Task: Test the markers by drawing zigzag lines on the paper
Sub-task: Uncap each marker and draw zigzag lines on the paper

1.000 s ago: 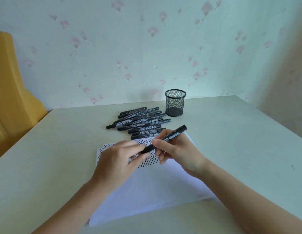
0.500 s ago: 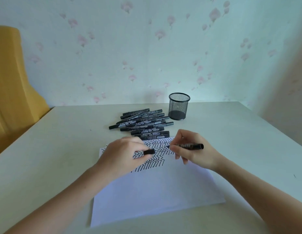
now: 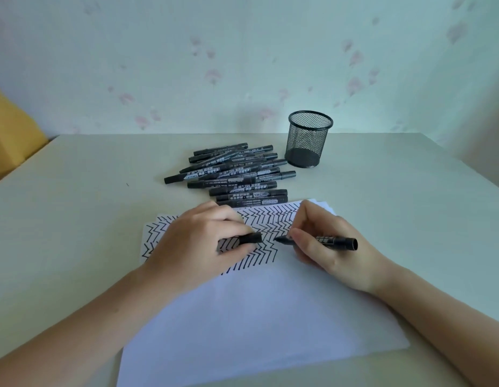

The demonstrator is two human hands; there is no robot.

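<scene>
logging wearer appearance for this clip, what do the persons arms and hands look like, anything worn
Both forearms are bare up to the frame edge: no sleeves show. The left hand and right hand wear no gloves, and no rings, watch or bracelet can be seen on the fingers or wrists. The nails that show look short and unpainted.

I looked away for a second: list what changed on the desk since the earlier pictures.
The left hand pulled the cap off; the right hand swung the marker down, tip now at the paper. The marker pile and mesh cup stayed put.
</scene>
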